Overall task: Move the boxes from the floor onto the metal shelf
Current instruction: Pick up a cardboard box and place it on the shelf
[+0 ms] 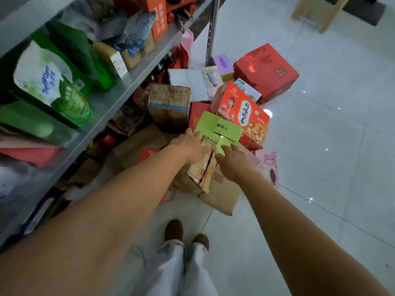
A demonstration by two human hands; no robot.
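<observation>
Fingers (204, 148) of the left hand (189, 146) and right hand (234, 163) lie straight, loosely spread, touching the green box (213, 124) just beyond them; shelf (115, 97) left.

The floor (331, 146) is laid with large, pale, glossy tiles, divided by thin dark grout lines (320, 207). Small bright reflections (326, 149) of light are scattered over the tiles, and one larger round glare (267, 113) is seen nearer the middle. The room is dimly and coolly lit. At the far right, pale wooden furniture legs (316, 13) are set on the tiles, beside a dark slab (363, 11). The left side is taken up by the grey metal shelf (119, 90), whose perforated upright post (211, 30) stands on the floor.
</observation>
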